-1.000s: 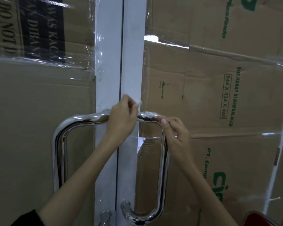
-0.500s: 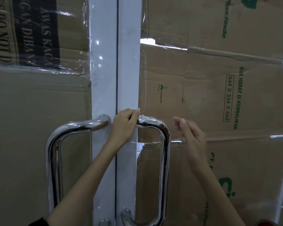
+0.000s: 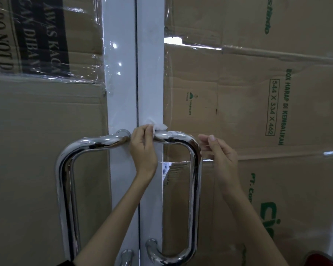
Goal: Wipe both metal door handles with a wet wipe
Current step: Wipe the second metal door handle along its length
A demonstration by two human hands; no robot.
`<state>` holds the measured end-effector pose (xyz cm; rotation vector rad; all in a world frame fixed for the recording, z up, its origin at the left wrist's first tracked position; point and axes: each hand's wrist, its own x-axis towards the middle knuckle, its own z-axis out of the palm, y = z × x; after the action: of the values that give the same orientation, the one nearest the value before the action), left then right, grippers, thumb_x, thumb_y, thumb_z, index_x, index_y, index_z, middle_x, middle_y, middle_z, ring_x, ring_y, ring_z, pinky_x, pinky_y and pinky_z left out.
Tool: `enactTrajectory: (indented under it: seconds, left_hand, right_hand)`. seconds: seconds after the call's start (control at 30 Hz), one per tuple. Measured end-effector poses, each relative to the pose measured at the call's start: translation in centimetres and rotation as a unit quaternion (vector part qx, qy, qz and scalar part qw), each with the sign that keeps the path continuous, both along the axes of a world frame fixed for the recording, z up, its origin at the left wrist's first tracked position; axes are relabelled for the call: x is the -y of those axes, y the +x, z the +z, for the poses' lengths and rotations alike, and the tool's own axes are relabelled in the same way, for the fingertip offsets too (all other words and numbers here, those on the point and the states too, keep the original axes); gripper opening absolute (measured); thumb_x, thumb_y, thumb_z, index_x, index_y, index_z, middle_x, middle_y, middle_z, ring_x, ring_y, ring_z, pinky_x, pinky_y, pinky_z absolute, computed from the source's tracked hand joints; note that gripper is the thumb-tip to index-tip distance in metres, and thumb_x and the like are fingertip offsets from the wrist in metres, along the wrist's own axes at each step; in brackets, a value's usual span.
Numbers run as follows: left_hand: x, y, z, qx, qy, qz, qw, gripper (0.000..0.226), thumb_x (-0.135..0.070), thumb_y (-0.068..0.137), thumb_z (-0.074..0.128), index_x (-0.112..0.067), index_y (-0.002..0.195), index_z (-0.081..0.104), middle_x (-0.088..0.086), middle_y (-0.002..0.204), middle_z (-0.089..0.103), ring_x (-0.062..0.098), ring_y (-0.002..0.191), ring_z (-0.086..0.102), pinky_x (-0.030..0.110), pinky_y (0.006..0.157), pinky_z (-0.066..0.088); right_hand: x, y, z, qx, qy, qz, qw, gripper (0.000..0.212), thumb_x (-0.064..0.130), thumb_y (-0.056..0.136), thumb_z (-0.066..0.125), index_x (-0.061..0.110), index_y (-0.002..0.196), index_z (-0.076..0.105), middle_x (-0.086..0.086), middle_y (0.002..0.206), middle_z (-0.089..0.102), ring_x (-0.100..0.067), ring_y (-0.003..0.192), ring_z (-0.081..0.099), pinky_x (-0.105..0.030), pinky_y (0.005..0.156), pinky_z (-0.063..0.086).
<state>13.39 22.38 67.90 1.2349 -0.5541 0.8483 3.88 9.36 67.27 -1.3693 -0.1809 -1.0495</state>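
Observation:
Two shiny metal door handles curve out from a white double door frame (image 3: 121, 73). The left handle (image 3: 65, 179) bows to the left, the right handle (image 3: 194, 189) to the right. My left hand (image 3: 142, 148) presses a white wet wipe (image 3: 159, 126) on the top end of the right handle, where it meets the frame. My right hand (image 3: 219, 152) hovers just right of the right handle's upper bend, fingers loosely curled, holding nothing and not touching the metal.
Flattened cardboard boxes under clear plastic film cover both door panes (image 3: 258, 93). A dark red object (image 3: 323, 259) shows at the bottom right corner. The gap between the door leaves runs down the middle.
My right hand let go of the right handle's top and drew back to the right. My left hand with the wipe stays at the handle's top end.

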Motion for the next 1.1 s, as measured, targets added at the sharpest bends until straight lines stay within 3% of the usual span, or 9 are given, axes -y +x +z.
enactTrajectory:
  seconds: [0.17, 0.3, 0.4, 0.53, 0.73, 0.83, 0.9, 0.97, 1.1]
  left_hand:
    - [0.1, -1.0, -0.5, 0.12, 0.122, 0.039, 0.985, 0.013, -0.014, 0.094, 0.056, -0.016, 0.098, 0.068, -0.012, 0.094, 0.061, -0.006, 0.094, 0.056, 0.013, 0.083, 0.044]
    - [-1.3, 0.5, -0.4, 0.133, 0.168, 0.038, 0.976, 0.018, -0.017, 0.096, 0.053, -0.02, 0.105, 0.067, -0.013, 0.101, 0.064, 0.002, 0.099, 0.059, 0.021, 0.086, 0.047]
    - [-0.9, 0.2, 0.1, 0.103, 0.171, 0.061, 0.978, 0.025, -0.03, 0.097, 0.045, -0.023, 0.094, 0.069, -0.017, 0.089, 0.063, 0.007, 0.091, 0.058, 0.023, 0.082, 0.044]
    - [1.5, -0.9, 1.6, 0.142, 0.273, 0.137, 0.941, 0.037, -0.037, 0.095, 0.042, -0.022, 0.082, 0.073, -0.014, 0.063, 0.054, 0.014, 0.066, 0.05, 0.039, 0.074, 0.043]
    - [-1.0, 0.2, -0.3, 0.228, 0.216, 0.04, 0.949, 0.022, -0.009, 0.09, 0.061, -0.013, 0.11, 0.068, -0.005, 0.108, 0.069, 0.009, 0.103, 0.062, 0.035, 0.093, 0.048]
    - [-0.4, -0.1, 0.3, 0.184, 0.184, 0.064, 0.963, 0.013, -0.015, 0.091, 0.061, -0.014, 0.096, 0.072, -0.007, 0.09, 0.07, 0.006, 0.087, 0.063, 0.022, 0.079, 0.048]
    - [1.0, -0.3, 1.2, 0.123, 0.172, 0.105, 0.972, 0.027, -0.025, 0.094, 0.057, -0.018, 0.07, 0.065, -0.006, 0.065, 0.06, 0.013, 0.066, 0.055, 0.027, 0.064, 0.042]
    - [2.7, -0.9, 1.6, 0.103, 0.189, 0.166, 0.962, 0.039, -0.028, 0.094, 0.054, -0.017, 0.056, 0.051, -0.005, 0.053, 0.047, 0.018, 0.057, 0.045, 0.032, 0.063, 0.036]
    - [2.7, -1.3, 0.1, 0.229, 0.251, 0.198, 0.919, 0.019, -0.025, 0.093, 0.057, -0.017, 0.092, 0.075, -0.008, 0.091, 0.072, 0.013, 0.085, 0.061, 0.032, 0.088, 0.041]
  right_hand:
    - [-0.2, 0.9, -0.4, -0.012, 0.012, 0.0, 1.0, 0.023, 0.02, 0.098, 0.047, 0.015, 0.096, 0.07, -0.019, 0.107, 0.066, -0.009, 0.085, 0.064, -0.016, 0.073, 0.052]
    - [0.6, 0.8, -0.5, -0.016, 0.021, 0.013, 1.0, 0.023, 0.018, 0.098, 0.047, 0.013, 0.098, 0.069, -0.012, 0.105, 0.066, 0.005, 0.076, 0.063, -0.011, 0.068, 0.05]
    - [1.5, 0.9, -0.7, -0.016, 0.022, 0.007, 1.0, 0.023, 0.02, 0.098, 0.047, 0.021, 0.092, 0.07, -0.006, 0.099, 0.066, -0.002, 0.08, 0.061, -0.014, 0.07, 0.048]
    - [1.8, 1.3, -0.4, -0.023, 0.057, 0.015, 0.998, 0.023, 0.02, 0.098, 0.048, 0.016, 0.094, 0.07, 0.002, 0.092, 0.067, -0.007, 0.079, 0.058, -0.019, 0.073, 0.047]
    - [1.9, 1.7, -0.9, -0.026, 0.025, 0.016, 0.999, 0.025, 0.02, 0.098, 0.047, 0.013, 0.098, 0.071, -0.006, 0.099, 0.069, -0.003, 0.08, 0.062, -0.014, 0.071, 0.049]
    - [2.5, 1.7, -1.3, -0.033, 0.034, 0.018, 0.999, 0.024, 0.02, 0.098, 0.048, 0.014, 0.096, 0.071, -0.005, 0.097, 0.068, -0.005, 0.078, 0.06, -0.014, 0.07, 0.048]
    - [3.0, 1.7, -1.2, -0.03, 0.048, 0.021, 0.998, 0.024, 0.02, 0.098, 0.048, 0.018, 0.092, 0.071, 0.0, 0.093, 0.068, -0.004, 0.075, 0.059, -0.013, 0.067, 0.046]
    - [3.3, 1.8, -1.0, -0.025, 0.057, 0.022, 0.998, 0.024, 0.02, 0.097, 0.049, 0.02, 0.09, 0.071, 0.002, 0.091, 0.069, -0.005, 0.075, 0.059, -0.014, 0.067, 0.045]
    - [3.4, 1.7, -1.2, -0.023, 0.048, 0.021, 0.998, 0.024, 0.02, 0.097, 0.048, 0.017, 0.092, 0.071, 0.0, 0.094, 0.069, -0.003, 0.074, 0.059, -0.013, 0.067, 0.046]
